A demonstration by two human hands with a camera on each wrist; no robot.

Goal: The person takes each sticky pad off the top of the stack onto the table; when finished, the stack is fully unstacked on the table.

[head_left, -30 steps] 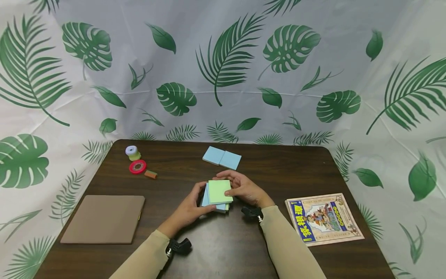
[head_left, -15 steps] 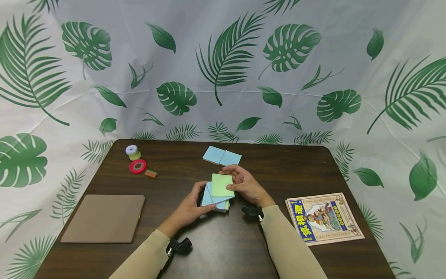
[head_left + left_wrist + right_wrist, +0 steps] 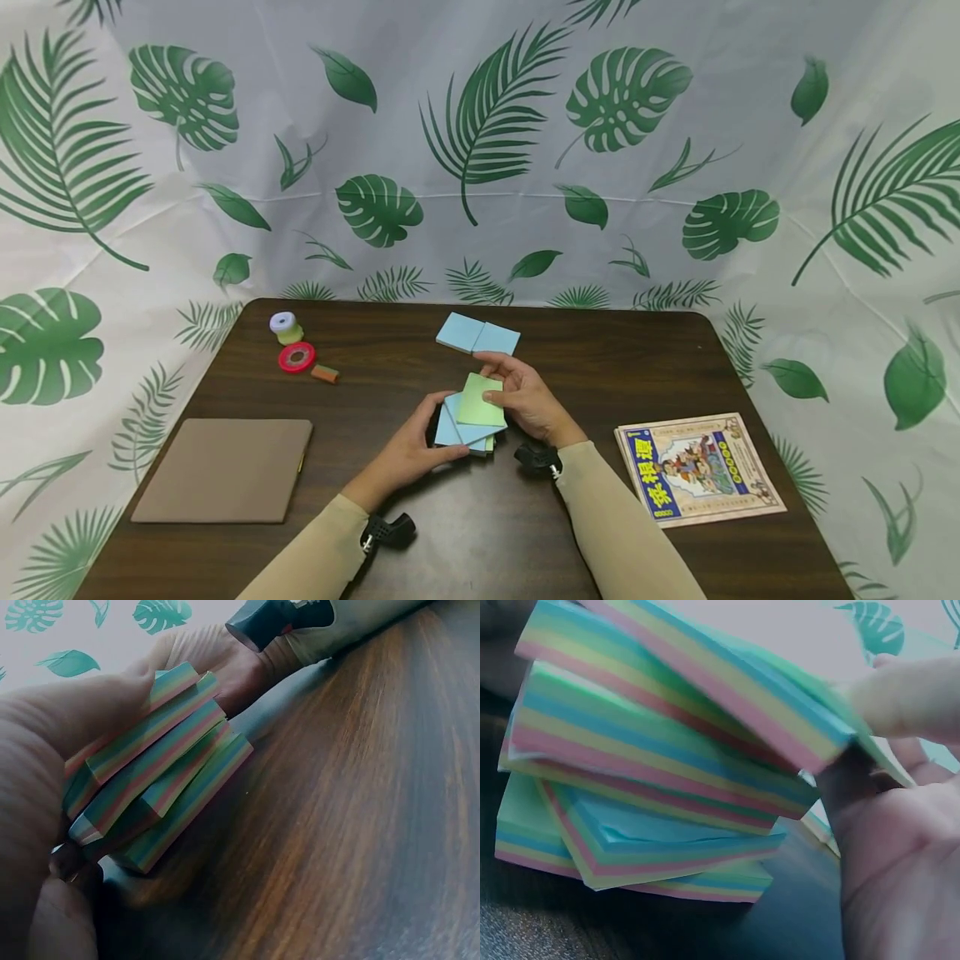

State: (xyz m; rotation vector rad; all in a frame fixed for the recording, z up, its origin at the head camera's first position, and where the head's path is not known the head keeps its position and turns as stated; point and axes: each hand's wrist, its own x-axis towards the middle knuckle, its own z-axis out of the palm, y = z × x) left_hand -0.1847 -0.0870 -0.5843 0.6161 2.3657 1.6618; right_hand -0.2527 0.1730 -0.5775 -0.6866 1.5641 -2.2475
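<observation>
While left hand (image 3: 411,448) grips a sticky-note stack (image 3: 448,428) at lower centre, right hand (image 3: 531,406) pinches green notes (image 3: 474,410) atop it; two blue pads (image 3: 459,332) near frame centre.

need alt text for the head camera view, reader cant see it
A person's left hand grips a stack of sticky-note pads while the right hand pinches a light green square at its top. On the dark table, two blue pads lie beyond them, a flat brown rectangle to the left and an illustrated booklet to the right.
</observation>
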